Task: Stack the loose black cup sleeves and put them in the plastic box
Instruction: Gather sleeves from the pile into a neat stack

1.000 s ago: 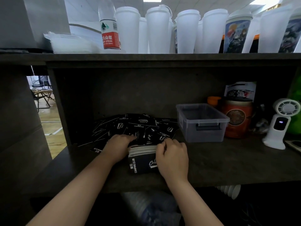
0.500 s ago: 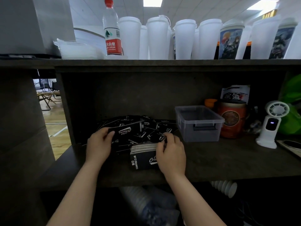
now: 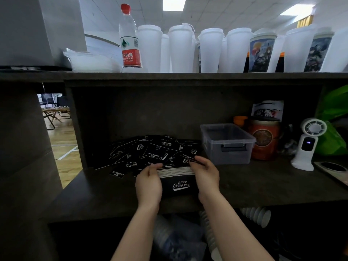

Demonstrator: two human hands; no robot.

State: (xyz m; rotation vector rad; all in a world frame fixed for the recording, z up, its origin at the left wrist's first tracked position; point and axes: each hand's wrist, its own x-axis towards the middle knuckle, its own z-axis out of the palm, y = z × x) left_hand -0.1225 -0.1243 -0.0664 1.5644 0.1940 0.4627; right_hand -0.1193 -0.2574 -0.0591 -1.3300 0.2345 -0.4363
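Both hands clasped the stack of sleeves (image 3: 178, 178) standing on edge on the shelf (image 3: 263, 185): the left hand (image 3: 148, 182) curled its grip round the stack's 9 o'clock end, the right hand (image 3: 206, 175) round the 3 o'clock end. Loose sleeves (image 3: 150, 153) lay heaped just behind, at 12 o'clock. The plastic box (image 3: 227, 143) sat at 2 o'clock, near the stack.

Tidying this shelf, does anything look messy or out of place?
Yes: loose black cup sleeves lie scattered at all angles behind the neat stack both hands hold. The plastic box looks empty.
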